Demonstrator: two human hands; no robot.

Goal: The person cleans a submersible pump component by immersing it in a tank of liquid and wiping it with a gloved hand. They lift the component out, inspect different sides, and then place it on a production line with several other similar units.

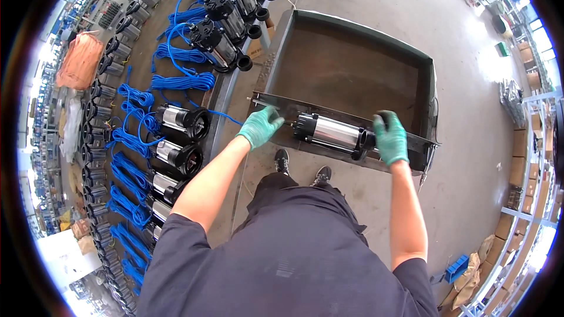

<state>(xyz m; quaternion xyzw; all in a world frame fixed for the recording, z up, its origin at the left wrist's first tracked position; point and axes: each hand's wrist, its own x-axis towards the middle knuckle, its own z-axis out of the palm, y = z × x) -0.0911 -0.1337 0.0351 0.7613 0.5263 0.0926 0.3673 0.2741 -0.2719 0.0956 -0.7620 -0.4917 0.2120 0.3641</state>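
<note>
At the near edge of a metal tank, a silver and black pump lay on its side, its length running from left to right between the person's two gloved hands. The left hand was just beside the pump's left end, half open, thumb and fingers apart, with nothing seen in its grasp; a blue cable ran toward it from the left. The right hand was at the pump's other end, fingers bent; whether they had hold of it could not be told. Farther left, more pumps stood in a row beside coils of blue cable. Shelves with boxes lined the right side.
</note>
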